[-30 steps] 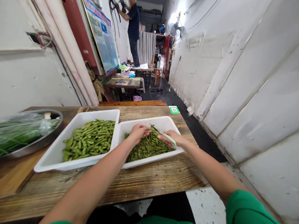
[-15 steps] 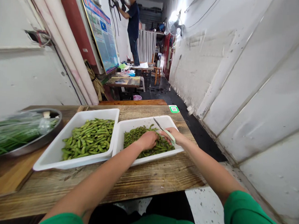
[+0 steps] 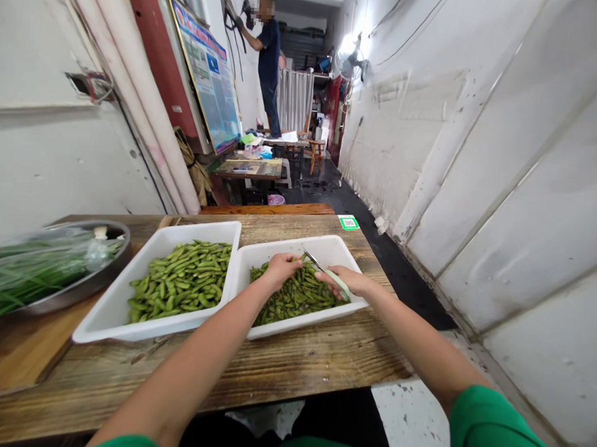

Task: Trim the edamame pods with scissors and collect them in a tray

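Observation:
My right hand (image 3: pixel 344 281) is closed round a pair of scissors (image 3: pixel 336 281) with pale green handles, the blades pointing up and left. The fingers of my left hand (image 3: pixel 282 269) are pinched close to the blade tips, on what looks like a green edamame pod mostly hidden by the fingers. Both hands are over the right white tray (image 3: pixel 327 244), which holds many small, darker edamame pods (image 3: pixel 294 300). Touching it on the left is a second white tray (image 3: pixel 104 315), with plumper, brighter edamame pods (image 3: pixel 183 277) heaped inside.
A metal bowl (image 3: pixel 121 257) of bagged long green stalks (image 3: pixel 40 270) stands on a board at the left. A green code card (image 3: pixel 348 223) lies at the wooden table's (image 3: pixel 321 365) far corner. Farther back, a person (image 3: pixel 269 68) stands on a table, hands at wall cables.
My left hand has lifted from among the pods and moved left and up, towards the scissor tips. My right hand still holds the scissors. The view has shifted slightly.

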Demonstrator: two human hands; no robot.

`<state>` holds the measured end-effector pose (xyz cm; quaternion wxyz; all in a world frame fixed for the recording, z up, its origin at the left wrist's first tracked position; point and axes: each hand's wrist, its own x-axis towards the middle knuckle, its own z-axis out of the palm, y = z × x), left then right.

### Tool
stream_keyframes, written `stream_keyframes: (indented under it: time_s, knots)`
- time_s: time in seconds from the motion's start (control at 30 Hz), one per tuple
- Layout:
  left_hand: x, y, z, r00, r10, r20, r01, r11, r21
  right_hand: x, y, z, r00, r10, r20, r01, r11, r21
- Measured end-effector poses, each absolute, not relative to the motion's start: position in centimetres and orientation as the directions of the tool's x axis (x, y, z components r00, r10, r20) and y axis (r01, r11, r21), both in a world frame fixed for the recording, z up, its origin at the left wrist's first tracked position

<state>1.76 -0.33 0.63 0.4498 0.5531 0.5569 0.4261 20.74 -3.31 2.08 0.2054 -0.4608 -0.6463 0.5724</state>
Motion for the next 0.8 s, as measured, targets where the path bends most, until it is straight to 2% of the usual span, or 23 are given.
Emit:
stream_keyframes:
  time_s: [0.07, 0.13, 0.57, 0.8]
  knots:
    - [1.83, -0.29, 0.44, 0.058, 0.994, -0.092, 0.122, 0.084, 0.989, 20.71, -3.51, 2.35, -0.496, 0.824, -0.273, 0.368, -0.085, -0.926]
    - [2.01, -0.3, 0.32, 0.081, 0.991, -0.103, 0.089, 0.096, 0.991, 20.67, -3.66, 2.63, -0.491, 0.83, -0.264, 0.374, -0.073, -0.925]
    - [1.91, -0.39, 0.29, -0.014, 0.999, -0.043, 0.167, 0.045, 0.985, 20.87, -3.29, 2.08, -0.5, 0.843, -0.199, 0.411, 0.029, -0.911]
    - [2.16, -0.59, 0.56, 0.074, 0.992, -0.106, 0.103, 0.099, 0.99, 20.74, -3.75, 2.44, -0.531, 0.818, -0.219, 0.376, -0.005, -0.927]
